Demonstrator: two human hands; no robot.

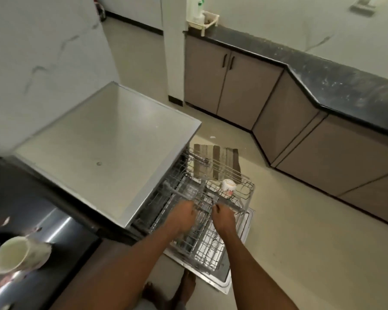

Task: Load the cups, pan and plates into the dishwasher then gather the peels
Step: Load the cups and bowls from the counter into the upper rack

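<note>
The dishwasher (112,139) stands open, its door (224,280) dropped flat to the floor. Both wire racks are pulled out. My left hand (184,214) and my right hand (223,214) are closed on the front rail of the upper rack (244,193). A white patterned cup (228,186) sits upside down at the rack's far right. A glass (192,190) seems to stand at the rack's left, blurred. The lower rack (207,251) shows below my wrists. A cream cup (18,256) lies on the dark counter at the lower left.
A striped mat (215,162) lies on the floor beyond the racks. Brown cabinets (231,86) under a black countertop (345,86) run along the right. My bare feet (168,291) stand by the door's near edge. Peel scraps (0,220) lie on the left counter.
</note>
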